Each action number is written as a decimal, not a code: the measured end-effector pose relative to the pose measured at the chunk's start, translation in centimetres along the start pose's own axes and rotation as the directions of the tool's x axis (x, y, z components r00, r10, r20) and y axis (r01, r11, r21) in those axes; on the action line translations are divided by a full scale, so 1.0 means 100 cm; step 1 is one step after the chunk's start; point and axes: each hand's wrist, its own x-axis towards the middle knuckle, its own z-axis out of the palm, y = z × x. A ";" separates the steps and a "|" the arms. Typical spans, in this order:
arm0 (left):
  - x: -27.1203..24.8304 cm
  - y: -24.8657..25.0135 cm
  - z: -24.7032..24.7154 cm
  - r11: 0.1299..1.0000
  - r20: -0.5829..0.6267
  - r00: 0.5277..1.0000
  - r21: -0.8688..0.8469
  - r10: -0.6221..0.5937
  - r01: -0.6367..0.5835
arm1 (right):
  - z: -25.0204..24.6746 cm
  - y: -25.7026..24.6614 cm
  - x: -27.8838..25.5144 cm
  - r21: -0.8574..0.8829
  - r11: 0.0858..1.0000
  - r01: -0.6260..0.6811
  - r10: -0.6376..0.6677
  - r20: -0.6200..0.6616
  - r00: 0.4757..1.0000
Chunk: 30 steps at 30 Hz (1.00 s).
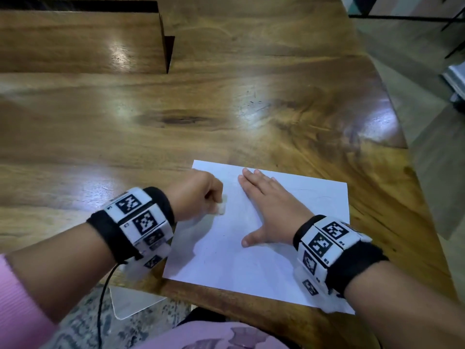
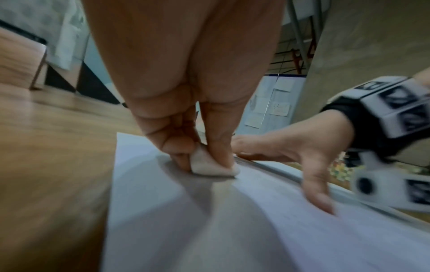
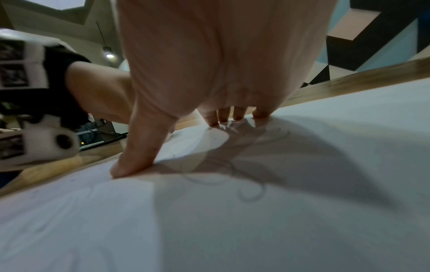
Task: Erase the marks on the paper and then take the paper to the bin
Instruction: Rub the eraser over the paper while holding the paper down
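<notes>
On the desk point(image 1: 226, 102), the thin, floppy paper point(image 1: 264, 248) slides easily: right hand point(image 1: 271, 212) spread flat pins it, left hand point(image 1: 196, 195) grip pinching the eraser point(image 2: 209, 165); later lift by an edge.

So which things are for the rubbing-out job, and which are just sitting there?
For the job: paper, eraser gripped in left hand, right hand flat on the paper.

Just there: table, wooden box, black cable.

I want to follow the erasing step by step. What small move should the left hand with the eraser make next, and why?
Probably rub the eraser toward the right hand, since faint pencil loops remain on the paper under that flat hand.
</notes>
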 end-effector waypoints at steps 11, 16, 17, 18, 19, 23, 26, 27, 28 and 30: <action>0.006 0.003 0.003 0.999 0.077 0.997 0.041 0.009 -0.012 | 0.002 0.001 0.002 -0.017 1.000 0.000 0.000 -0.017 1.000; 0.036 0.010 -0.011 0.998 -0.165 0.984 0.007 -0.060 0.062 | 0.002 0.002 0.000 -0.010 1.000 -0.004 0.004 -0.015 1.000; 0.038 0.010 -0.011 0.998 -0.183 0.981 -0.009 -0.068 0.068 | 0.002 0.002 0.000 -0.010 1.000 -0.004 0.004 -0.018 1.000; 0.035 0.009 -0.010 0.998 -0.180 0.982 -0.010 -0.062 0.061 | 0.002 0.002 0.001 -0.011 1.000 -0.002 0.002 -0.020 1.000; 0.029 0.007 -0.007 0.999 -0.154 0.987 -0.002 -0.045 0.046 | 0.003 0.002 0.001 -0.010 1.000 0.000 0.000 -0.022 1.000; 0.000 0.002 0.007 0.998 0.085 0.995 0.039 0.044 -0.048 | 0.003 0.002 0.002 0.001 1.000 -0.001 0.001 -0.022 1.000; 0.017 0.005 -0.003 1.000 -0.042 0.999 0.021 -0.003 0.004 | 0.002 0.002 0.001 -0.006 1.000 0.004 -0.004 -0.015 1.000; 0.026 0.007 -0.007 0.999 -0.111 0.993 -0.006 -0.040 0.039 | 0.002 0.001 0.001 -0.005 1.000 0.004 -0.004 -0.014 1.000; 0.034 0.010 -0.011 0.998 -0.156 0.986 -0.026 -0.062 0.059 | 0.002 0.001 0.001 -0.002 1.000 0.001 -0.001 -0.013 1.000; 0.037 0.015 -0.009 0.999 -0.163 0.985 -0.013 -0.054 0.053 | 0.001 0.001 0.001 0.000 1.000 -0.001 0.001 -0.013 1.000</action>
